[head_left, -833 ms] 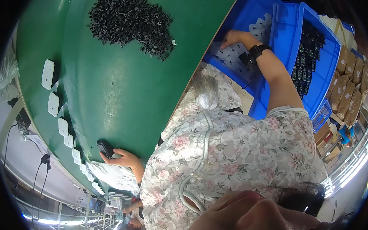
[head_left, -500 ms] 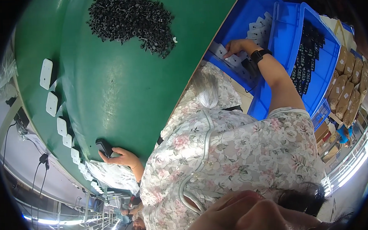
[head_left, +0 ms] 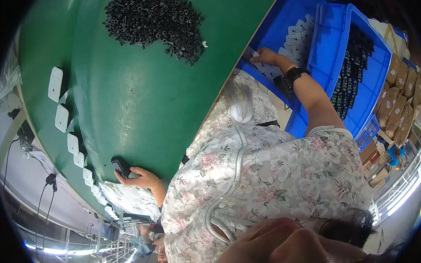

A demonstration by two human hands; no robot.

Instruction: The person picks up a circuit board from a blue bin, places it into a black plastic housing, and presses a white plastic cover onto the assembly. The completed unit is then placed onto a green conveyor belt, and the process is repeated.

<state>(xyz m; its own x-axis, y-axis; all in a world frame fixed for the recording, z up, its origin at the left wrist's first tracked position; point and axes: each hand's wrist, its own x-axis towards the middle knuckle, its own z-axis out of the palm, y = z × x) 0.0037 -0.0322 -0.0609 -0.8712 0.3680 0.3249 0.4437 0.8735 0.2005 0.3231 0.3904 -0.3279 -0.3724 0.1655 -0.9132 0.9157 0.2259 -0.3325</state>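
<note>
My left hand (head_left: 140, 179) is closed round a black box-shaped casing (head_left: 121, 167) at the near left of the green table. On the right, my right hand (head_left: 267, 57), with a dark watch on its wrist, reaches into a blue bin (head_left: 272, 20). Its fingers are pinched at a white flat plate (head_left: 251, 53) by the bin's table-side edge; part of the plate is hidden. Overlapping white plates (head_left: 298, 37) with small dark marks lie in the bin beyond and under this hand. A dark object (head_left: 282, 86) sits near the wrist.
A heap of small black parts (head_left: 156, 23) covers the table's far side. Spaced white covers (head_left: 55, 84) line the left edge beside clear plastic (head_left: 129, 198). Another blue bin (head_left: 377, 68) holds dark circuit boards (head_left: 349, 73). Brown packages (head_left: 399, 95) are stacked farther right.
My right hand has shifted slightly left in the bin, toward its table-side edge, and now pinches a white plate there. My left hand keeps hold of the black casing.
</note>
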